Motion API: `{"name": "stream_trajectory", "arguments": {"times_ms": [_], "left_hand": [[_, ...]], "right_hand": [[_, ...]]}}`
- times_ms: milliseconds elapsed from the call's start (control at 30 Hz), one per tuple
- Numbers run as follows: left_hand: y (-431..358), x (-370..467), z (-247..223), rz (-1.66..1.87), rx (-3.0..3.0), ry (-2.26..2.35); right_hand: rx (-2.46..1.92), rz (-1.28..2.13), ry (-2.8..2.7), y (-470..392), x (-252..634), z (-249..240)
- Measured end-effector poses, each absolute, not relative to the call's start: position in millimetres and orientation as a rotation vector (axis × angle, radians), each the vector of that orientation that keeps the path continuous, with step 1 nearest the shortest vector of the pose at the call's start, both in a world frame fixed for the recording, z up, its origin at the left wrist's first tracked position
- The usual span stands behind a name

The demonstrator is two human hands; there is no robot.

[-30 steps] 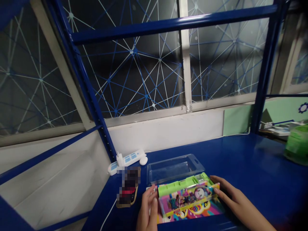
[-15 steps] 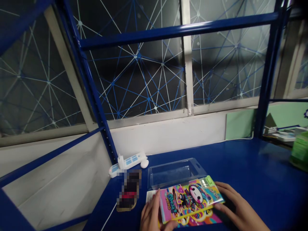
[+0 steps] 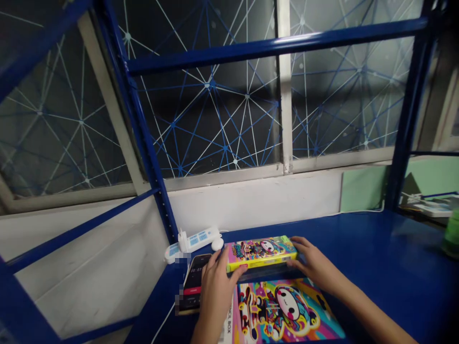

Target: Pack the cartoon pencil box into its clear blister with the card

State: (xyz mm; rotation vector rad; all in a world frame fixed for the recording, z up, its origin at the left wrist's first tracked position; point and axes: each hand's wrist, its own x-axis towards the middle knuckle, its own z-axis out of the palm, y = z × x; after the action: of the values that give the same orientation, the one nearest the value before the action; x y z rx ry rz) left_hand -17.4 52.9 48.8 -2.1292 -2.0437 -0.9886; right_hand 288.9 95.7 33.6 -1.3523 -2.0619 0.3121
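A colourful pencil box [image 3: 261,252], printed with a cartoon character and edged in yellow, is held between both hands. My left hand [image 3: 219,277] grips its left end, thumb along the front side. My right hand [image 3: 311,263] has its fingers and thumb around the right end. Beneath the box, the clear plastic shell [image 3: 263,274] is mostly hidden; whether the box rests inside it I cannot tell. Nearer to me lies a printed backing card [image 3: 283,310] with the same character, its left edge partly covered by my left forearm.
A phone [image 3: 193,282] showing a timer lies just left of my left hand. Behind it are a white power strip [image 3: 201,240] and a small white rounded object [image 3: 217,244]. Blue frame posts [image 3: 150,162] rise at the table's [image 3: 362,267] back, before the windows. Something green [image 3: 452,234] stands far right.
Both hands have carried the pencil box away from me, off the backing card and over the clear shell. The card is now largely uncovered. The view has shifted slightly.
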Motion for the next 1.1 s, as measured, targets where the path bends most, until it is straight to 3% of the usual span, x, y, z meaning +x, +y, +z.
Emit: {"name": "stream_trajectory", "arguments": {"times_ms": [433,667,900,1100], "left_hand": [[50.7,-4.6,28.2,-0.809,-2.216,-2.132],[47.4,1.6,30.3,-0.732,-2.237,-2.115],[54.2,34.2,48.8,-0.693,-2.543,-1.926],[89.5,61.5,60.0,-0.579,-2.754,-1.851]], "right_hand": [[-1.475,0.125,-2.154,107.8,281.0,-24.8],[-1.327,-0.109,-2.242,74.3,263.8,5.8],[-1.041,0.434,-2.699,28.0,223.9,15.1],[-1.185,0.461,-2.523,28.8,248.9,10.0]]}}
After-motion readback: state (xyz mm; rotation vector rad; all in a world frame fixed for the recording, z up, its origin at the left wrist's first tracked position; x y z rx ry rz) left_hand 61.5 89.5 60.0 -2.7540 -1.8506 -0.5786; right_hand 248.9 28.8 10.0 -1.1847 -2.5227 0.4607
